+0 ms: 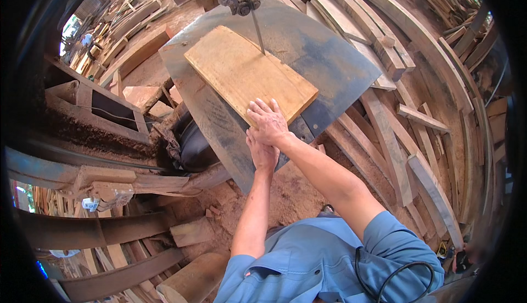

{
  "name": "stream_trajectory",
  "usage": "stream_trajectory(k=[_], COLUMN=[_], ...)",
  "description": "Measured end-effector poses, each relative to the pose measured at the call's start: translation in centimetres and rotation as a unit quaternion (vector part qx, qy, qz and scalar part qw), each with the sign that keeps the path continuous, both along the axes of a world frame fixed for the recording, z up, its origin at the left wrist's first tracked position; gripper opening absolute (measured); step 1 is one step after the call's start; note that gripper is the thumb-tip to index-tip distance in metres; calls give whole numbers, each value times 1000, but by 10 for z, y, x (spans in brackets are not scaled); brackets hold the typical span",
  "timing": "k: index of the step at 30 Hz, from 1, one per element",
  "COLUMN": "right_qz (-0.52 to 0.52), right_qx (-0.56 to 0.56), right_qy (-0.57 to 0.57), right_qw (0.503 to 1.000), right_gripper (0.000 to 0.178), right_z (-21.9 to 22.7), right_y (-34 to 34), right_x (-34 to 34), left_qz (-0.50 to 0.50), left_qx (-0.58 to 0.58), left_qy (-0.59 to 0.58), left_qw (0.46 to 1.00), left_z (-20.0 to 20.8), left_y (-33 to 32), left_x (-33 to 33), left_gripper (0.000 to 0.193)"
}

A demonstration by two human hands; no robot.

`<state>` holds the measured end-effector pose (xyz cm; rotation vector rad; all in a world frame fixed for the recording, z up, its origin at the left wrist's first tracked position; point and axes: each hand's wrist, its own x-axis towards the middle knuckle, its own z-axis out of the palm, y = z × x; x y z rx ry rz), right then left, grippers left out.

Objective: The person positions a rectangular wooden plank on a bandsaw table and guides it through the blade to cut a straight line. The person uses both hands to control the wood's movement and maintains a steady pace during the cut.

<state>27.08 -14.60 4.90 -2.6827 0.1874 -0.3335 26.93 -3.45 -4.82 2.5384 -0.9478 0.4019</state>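
A thick, light-brown wooden board (247, 75) lies flat on the grey metal table of a band saw (335, 67). The narrow saw blade (258, 31) comes down at the board's far right edge, touching or just inside it. My right hand (269, 122) rests on the board's near edge, its fingers stretched out and lying flat on the top face. Just below it is my left hand (262, 152), against the near edge of the board and partly under my right hand. Most of the left fingers are hidden. Both hands are well on the near side of the blade.
Above the board hangs the saw's blade guide (241, 1). Long planks (384, 144) are piled along the right, and more timber (137, 56) lies at the far left. Sawdust-covered machine framing (99, 111) stands left of the table. Sawdust covers the floor (296, 190).
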Motion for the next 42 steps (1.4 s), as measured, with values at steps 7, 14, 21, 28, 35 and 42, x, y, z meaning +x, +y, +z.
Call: stream_trajectory(k=[7, 14, 21, 28, 35, 42], right_qz=[-4, -7, -7, 3, 5, 3], right_qx=[-5, 2, 9, 7, 23, 13], right_qy=[6, 10, -6, -12, 9, -2], right_qw=[1000, 1000, 1000, 1000, 1000, 1000], right_gripper=[64, 66, 65, 65, 64, 63], right_z=[-2, -2, -4, -2, 2, -1], right_y=[-2, -2, -2, -2, -5, -5], right_x=[0, 2, 4, 3, 1, 3], left_qz=[-12, -11, 2, 30, 48, 26], left_qx=[-18, -25, -25, 3, -14, 55], left_qy=[23, 42, 36, 5, 50, 43], left_qw=[1000, 999, 999, 1000, 997, 997], left_z=[5, 9, 6, -7, -1, -6], left_y=[-2, -2, -4, -4, -11, -6], left_x=[0, 0, 0, 2, 0, 5], left_gripper=[72, 73, 76, 80, 85, 87])
